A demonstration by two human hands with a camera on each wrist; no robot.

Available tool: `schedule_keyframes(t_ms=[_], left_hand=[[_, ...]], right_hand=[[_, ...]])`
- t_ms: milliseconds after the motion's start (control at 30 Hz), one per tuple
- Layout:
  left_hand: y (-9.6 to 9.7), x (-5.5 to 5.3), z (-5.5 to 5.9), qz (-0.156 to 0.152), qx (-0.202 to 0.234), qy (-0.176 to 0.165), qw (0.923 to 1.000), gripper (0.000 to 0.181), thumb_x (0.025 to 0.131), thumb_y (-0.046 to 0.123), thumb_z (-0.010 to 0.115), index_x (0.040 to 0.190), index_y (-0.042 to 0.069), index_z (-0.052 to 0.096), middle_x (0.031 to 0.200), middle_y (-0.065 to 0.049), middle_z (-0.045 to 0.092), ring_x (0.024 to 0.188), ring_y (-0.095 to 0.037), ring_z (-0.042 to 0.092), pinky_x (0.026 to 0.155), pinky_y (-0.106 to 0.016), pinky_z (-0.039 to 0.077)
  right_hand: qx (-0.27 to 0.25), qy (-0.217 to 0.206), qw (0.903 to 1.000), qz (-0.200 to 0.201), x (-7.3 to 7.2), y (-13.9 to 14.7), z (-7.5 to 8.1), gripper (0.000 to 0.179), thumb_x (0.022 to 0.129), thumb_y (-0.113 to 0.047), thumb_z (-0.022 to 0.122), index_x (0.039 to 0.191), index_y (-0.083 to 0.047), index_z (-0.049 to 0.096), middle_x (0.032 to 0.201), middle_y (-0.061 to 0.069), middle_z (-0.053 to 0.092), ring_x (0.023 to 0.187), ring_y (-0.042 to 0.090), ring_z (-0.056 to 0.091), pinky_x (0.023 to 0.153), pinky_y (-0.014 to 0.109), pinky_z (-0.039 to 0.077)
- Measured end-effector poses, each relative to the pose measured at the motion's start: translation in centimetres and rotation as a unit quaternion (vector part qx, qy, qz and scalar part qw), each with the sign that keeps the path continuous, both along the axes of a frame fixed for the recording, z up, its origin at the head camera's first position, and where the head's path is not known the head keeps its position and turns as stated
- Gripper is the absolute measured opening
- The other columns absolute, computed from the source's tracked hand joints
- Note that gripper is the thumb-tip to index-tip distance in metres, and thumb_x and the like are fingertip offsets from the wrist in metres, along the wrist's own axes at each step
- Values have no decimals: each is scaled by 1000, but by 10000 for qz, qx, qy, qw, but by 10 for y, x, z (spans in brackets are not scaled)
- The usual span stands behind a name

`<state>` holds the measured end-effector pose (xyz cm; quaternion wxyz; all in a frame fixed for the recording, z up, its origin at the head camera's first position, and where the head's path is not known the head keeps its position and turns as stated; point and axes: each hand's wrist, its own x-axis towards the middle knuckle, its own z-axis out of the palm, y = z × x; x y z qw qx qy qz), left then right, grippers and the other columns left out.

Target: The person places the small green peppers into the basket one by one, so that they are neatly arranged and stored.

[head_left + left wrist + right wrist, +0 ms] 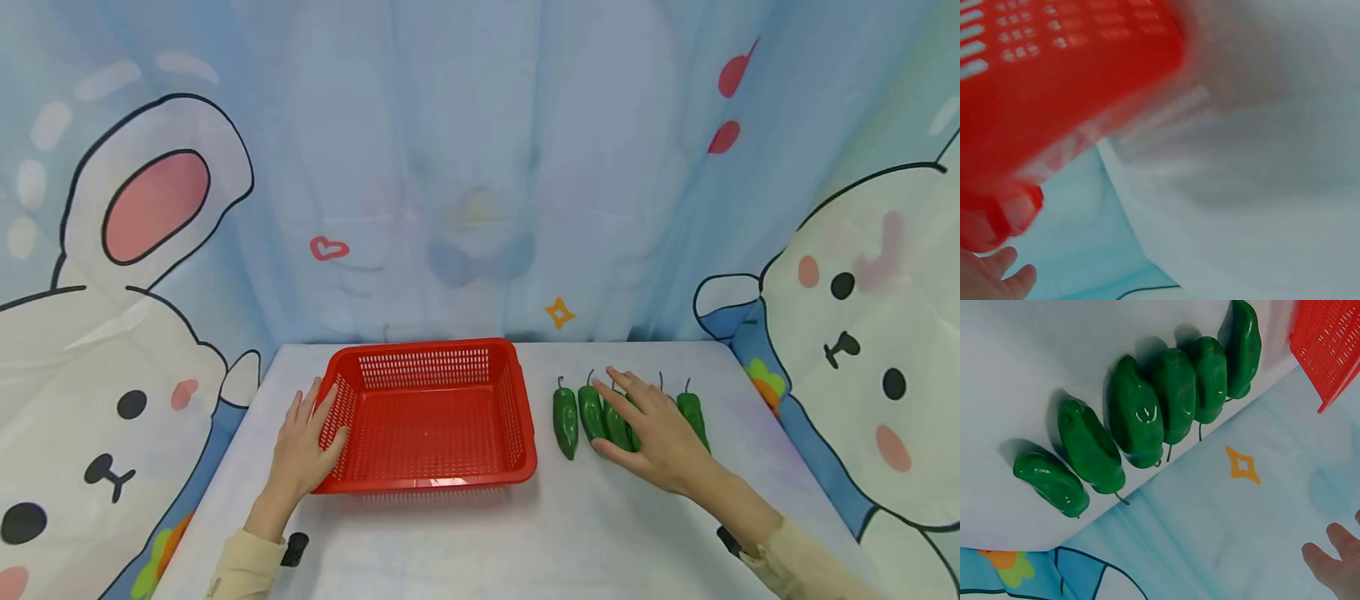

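A red plastic basket (pixel 423 483) with slotted walls stands left of centre on the table. My left hand (pixel 300 446) is at its left side, fingers extended and thumb spread by the rim; whether it touches cannot be told. Fingertips of that hand show beside the basket (pixel 1072 119) in the blurred left wrist view. Over a row of green peppers (pixel 566 421) hovers my right hand (pixel 660 433), its fingers spread and holding nothing; it hides some of them. Several peppers (pixel 1137 412) lie side by side in the right wrist view, stems toward the table's far edge.
The white table (pixel 450 550) ends at a light blue curtain (pixel 465 167) printed with cartoon animals. A dark band (pixel 295 550) sits at the left wrist. The basket stands left of the peppers, with a strip of white tabletop (pixel 544 467) between them.
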<state>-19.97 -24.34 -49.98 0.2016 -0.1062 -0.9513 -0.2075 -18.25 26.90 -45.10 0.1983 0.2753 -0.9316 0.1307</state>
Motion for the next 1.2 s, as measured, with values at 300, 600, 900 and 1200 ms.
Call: schedule_keyframes(t_ms=[300, 600, 900, 1200], left_hand=[[-5, -3, -11, 112, 313, -265, 9991, 65, 91, 24, 59, 150, 5, 39, 157, -23, 27, 138, -54, 25, 99, -73, 30], [-8, -6, -16, -9, 968, -771, 9923, 68, 91, 17, 58, 153, 5, 34, 160, -22, 22, 137, -48, 31, 93, -71, 39], [-12, -7, -18, -421, 1846, -1070, 9761, 74, 85, 1, 58, 154, 1, 29, 160, -24, 19, 142, -48, 24, 102, -68, 33], [-10, -9, -19, -451, 1946, -1391, 9699, 77, 82, -3, 58, 153, -1, 29, 160, -23, 20, 142, -47, 24, 103, -67, 33]], right_hand=[[-279, 173, 9995, 23, 0, 6, -1, 78, 82, -44, 73, 149, -14, 45, 150, 18, 42, 130, 47, 43, 95, 71, 36], [-756, -208, 9967, -192, 1, 13, -2, 74, 84, -34, 74, 148, -10, 45, 150, 21, 41, 129, 49, 43, 93, 70, 37], [-1540, -1047, 9799, -713, -2, 32, -10, 67, 94, -31, 64, 150, -6, 39, 153, 25, 34, 135, 53, 32, 94, 76, 29], [-3054, -2198, 9110, -1689, -11, 66, -12, 62, 105, -39, 39, 151, 2, 32, 148, 32, 37, 127, 52, 44, 90, 33, 52]])
